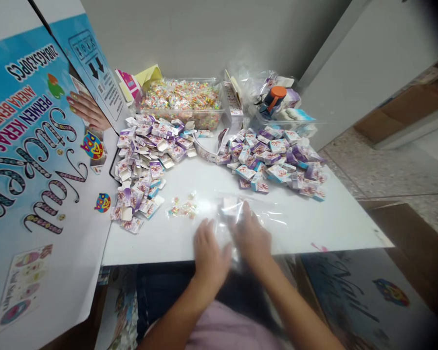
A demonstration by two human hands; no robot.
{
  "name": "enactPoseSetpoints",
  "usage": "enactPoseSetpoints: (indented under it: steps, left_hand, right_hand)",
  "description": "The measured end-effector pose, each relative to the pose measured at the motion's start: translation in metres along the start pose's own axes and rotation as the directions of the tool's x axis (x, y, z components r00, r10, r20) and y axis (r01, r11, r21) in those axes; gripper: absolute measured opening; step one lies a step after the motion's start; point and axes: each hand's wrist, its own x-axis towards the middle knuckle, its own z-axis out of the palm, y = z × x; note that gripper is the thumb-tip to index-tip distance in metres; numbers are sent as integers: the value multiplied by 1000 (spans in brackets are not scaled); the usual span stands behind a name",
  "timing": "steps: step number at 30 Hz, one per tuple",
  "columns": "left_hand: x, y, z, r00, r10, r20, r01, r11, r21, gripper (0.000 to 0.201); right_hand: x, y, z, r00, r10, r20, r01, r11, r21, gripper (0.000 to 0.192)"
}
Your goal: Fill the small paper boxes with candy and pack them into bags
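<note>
White tabletop [306,228]: my left hand [209,253] and right hand [251,236] pinch a clear bag [237,206] at lower centre; I reckon a slip could scatter the loose candies [182,208].

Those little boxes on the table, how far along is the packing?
Done, it seems: a pile of closed small boxes lies on the right of the white table. In hand: the left hand and right hand are on a clear plastic bag, blurred. Left: a pile of open boxes, a few loose candies and a full candy tub.
</note>
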Motion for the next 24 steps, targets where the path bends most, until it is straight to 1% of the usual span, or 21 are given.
enactPoseSetpoints:
  steps: [2, 4, 7, 9, 12, 14, 16, 19, 21, 23, 24]
  left_hand:
    - [2, -3, 3, 997, -29, 66, 31, 999, -20, 62]
    - [4, -6, 4, 994, -42, 105, 48, 997, -63, 55]
    - [8, -9, 1, 993, -47, 110, 57, 994, -91, 43]
    - [9, -11, 0, 994, -25, 110, 35, 996, -86, 36]
    - [7, -14, 0, 993, -15, 115, 26, 996, -88, 34]
    - [6, -15, 1, 990, -42, 131, 56, 993, -104, 37]
    - [5, -16, 1, 987, -67, 147, 85, 990, -115, 38]
    - [5, -17, 2, 988, -67, 141, 83, 990, -115, 37]
    - [5, -18, 3, 990, -51, 133, 66, 992, -112, 37]
    - [5, -18, 4, 991, -36, 128, 50, 993, -103, 36]
    - [5, -18, 4, 991, -32, 128, 45, 994, -97, 36]
  right_hand:
    - [0, 2, -1, 999, -17, 33, 17, 1000, 4, 78]
    - [1, 6, -3, 996, -69, 57, 68, 997, 23, 79]
    - [4, 11, -8, 985, -163, 57, 160, 986, 52, 72]
    - [6, 12, -12, 982, -175, 64, 172, 984, 49, 69]
    - [9, 7, -15, 990, -87, 111, 84, 996, 33, 66]
    - [11, 3, -16, 992, -16, 126, 13, 1000, 23, 63]
    - [13, 2, -16, 994, 8, 113, -10, 1000, 15, 62]
    - [14, 3, -17, 994, -21, 104, 20, 1000, 11, 70]
    - [12, 3, -18, 991, -27, 135, 27, 1000, 4, 81]
    - [10, -1, -20, 987, -1, 163, 2, 1000, -8, 88]
    - [9, -4, -20, 986, 24, 167, -22, 1000, -11, 88]
